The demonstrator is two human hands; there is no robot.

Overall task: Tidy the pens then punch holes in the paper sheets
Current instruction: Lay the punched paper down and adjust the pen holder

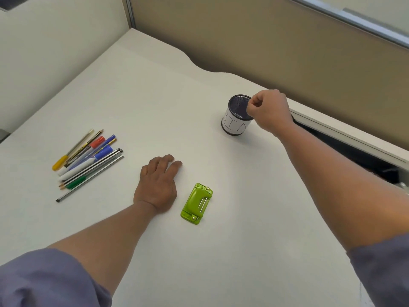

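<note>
- The right hand [269, 111] reaches out to the far right of the table [143, 96], fingers curled, with thumb and fingertips pinching the near rim of the pen cup [238, 116].
- The pen cup is a dark mesh cylinder standing upright, with a white paper label wrapped round its side carrying hand-drawn letters; nothing can be seen standing in it.
- The left hand [158, 185] rests palm down on the table near the middle, fingers relaxed, slightly spread and lightly bent, holding nothing.
- The pens [88, 161] lie in a loose bundle on the left of the table, well apart from the cup, roughly parallel and slanting up to the right. Among them are a yellow-capped one, a red-capped one, blue ones, a white marker, a green-capped one, striped pencils and a thin grey pen at the near edge.
- The hole punch [197, 203], bright green with small metal parts, lies flat just right of the left hand, not touching it.
- Both forearms are bare below greyish-blue sleeves [44, 282].
</note>
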